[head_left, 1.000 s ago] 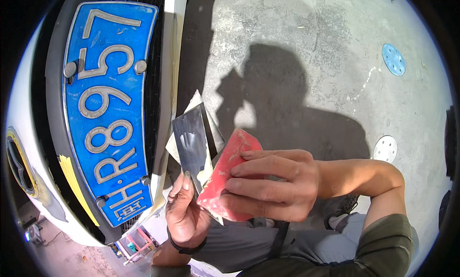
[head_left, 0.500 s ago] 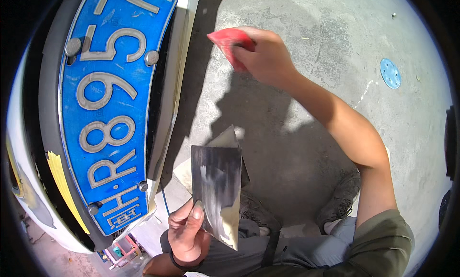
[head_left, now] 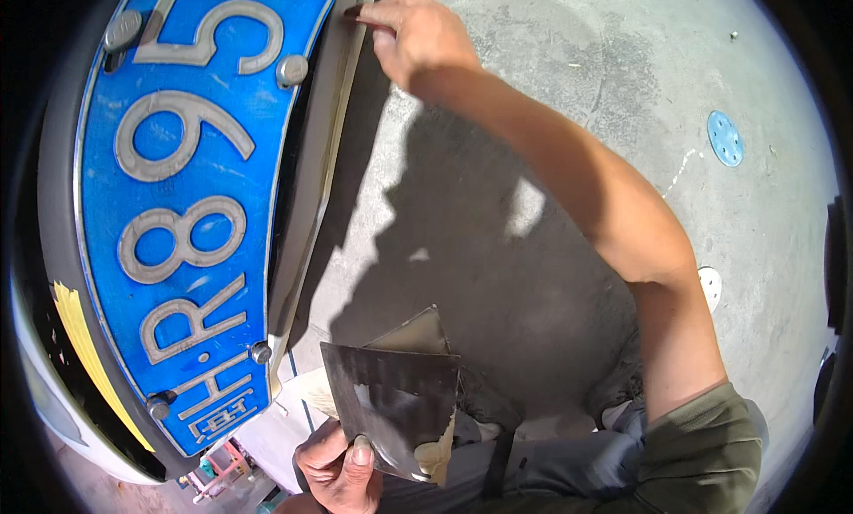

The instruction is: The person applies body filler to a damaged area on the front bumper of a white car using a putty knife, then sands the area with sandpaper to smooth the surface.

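My left hand (head_left: pixel 342 468) grips the lower edge of a dark flat board (head_left: pixel 382 398), thumb on top. Cream-coloured paste is smeared along the board's lower right edge, and a second pale, pointed sheet (head_left: pixel 416 332) sticks out behind it. My right hand (head_left: pixel 422 39) reaches up to the pale edge of a car bumper (head_left: pixel 342 61), fingers pinched together. Only a thin, dark reddish edge of the red spreader shows at its fingertips; the rest is hidden. Close beside is the blue number plate (head_left: pixel 191 221), bolted to the car.
Yellow masking tape (head_left: pixel 98 363) runs along the dark trim left of the plate. A blue perforated disc (head_left: pixel 725 138) and a white one (head_left: pixel 709 287) lie on the concrete floor (head_left: pixel 551 87). A pink rack (head_left: pixel 227 474) stands at the lower left.
My right hand has moved up and left from over the floor to the bumper edge, turning the red spreader nearly out of sight. My left hand and the board have dropped lower.
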The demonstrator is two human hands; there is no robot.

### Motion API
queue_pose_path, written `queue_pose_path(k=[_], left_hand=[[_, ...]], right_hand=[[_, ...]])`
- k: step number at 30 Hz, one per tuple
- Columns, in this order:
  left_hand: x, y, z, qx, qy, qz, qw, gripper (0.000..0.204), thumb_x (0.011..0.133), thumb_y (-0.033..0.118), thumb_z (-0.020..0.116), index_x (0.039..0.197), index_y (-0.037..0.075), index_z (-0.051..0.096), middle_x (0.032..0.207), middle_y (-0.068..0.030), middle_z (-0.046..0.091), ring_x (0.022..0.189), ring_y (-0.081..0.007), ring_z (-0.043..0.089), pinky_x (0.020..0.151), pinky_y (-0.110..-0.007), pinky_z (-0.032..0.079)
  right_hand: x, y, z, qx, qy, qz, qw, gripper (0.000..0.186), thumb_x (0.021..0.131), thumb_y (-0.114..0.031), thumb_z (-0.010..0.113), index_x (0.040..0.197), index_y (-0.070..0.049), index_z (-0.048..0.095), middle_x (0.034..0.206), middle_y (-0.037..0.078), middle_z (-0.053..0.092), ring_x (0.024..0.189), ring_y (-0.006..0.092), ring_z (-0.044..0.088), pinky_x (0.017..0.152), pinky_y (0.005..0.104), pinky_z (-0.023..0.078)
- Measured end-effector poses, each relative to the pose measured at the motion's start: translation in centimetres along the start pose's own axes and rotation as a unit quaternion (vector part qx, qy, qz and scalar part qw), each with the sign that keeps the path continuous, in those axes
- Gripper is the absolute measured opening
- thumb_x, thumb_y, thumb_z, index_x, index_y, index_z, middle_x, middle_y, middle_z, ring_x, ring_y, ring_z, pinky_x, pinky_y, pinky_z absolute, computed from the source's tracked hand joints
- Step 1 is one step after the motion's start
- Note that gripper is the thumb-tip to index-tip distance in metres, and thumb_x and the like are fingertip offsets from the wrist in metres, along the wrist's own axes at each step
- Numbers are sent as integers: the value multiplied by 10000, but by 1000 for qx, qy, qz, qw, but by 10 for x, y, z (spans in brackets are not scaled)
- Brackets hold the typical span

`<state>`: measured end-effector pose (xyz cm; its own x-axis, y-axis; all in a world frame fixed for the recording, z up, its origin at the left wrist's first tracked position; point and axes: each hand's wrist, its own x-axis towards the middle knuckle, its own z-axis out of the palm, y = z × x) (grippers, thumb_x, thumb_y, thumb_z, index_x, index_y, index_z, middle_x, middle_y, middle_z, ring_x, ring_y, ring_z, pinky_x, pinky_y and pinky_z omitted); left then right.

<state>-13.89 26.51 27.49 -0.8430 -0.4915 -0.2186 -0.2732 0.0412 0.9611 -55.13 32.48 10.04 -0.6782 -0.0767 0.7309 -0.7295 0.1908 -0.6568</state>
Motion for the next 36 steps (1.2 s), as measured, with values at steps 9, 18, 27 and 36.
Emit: queue_pose_path(k=[9,18,27,36], left_hand=[[1,5,2,48,-21,-26,998,360,998,195,673,1174,-118,672,1119,-169,729,989,-223,674,927,-360,505],[15,15,28,-2,-11,11,1000,291,993,97,677,1144,-150,692,993,-119,709,872,-147,616,808,-282,458],[47,8,47,-226,-48,-198,953,447,1092,167,486,1468,-73,472,1375,-154,642,1264,-237,620,1135,-393,440],[50,12,65,-251,1,-181,951,360,1102,168,485,1400,-27,535,1286,-150,689,1166,-227,681,1038,-371,521]], right_hand=[[-114,-109,18,83,-167,120,975,288,878,-47,670,1104,-206,752,1025,89,624,975,314,630,769,464,576],[-100,-97,-28,239,-192,304,902,254,869,-82,668,1103,-88,767,913,126,732,810,251,712,750,372,568],[-89,-133,-173,195,-8,-3,981,323,858,-82,763,1179,-55,749,1059,101,768,881,172,739,720,277,615],[-115,-143,-191,170,-130,-169,962,319,786,-95,776,1105,-82,780,988,22,697,902,166,699,737,308,651]])
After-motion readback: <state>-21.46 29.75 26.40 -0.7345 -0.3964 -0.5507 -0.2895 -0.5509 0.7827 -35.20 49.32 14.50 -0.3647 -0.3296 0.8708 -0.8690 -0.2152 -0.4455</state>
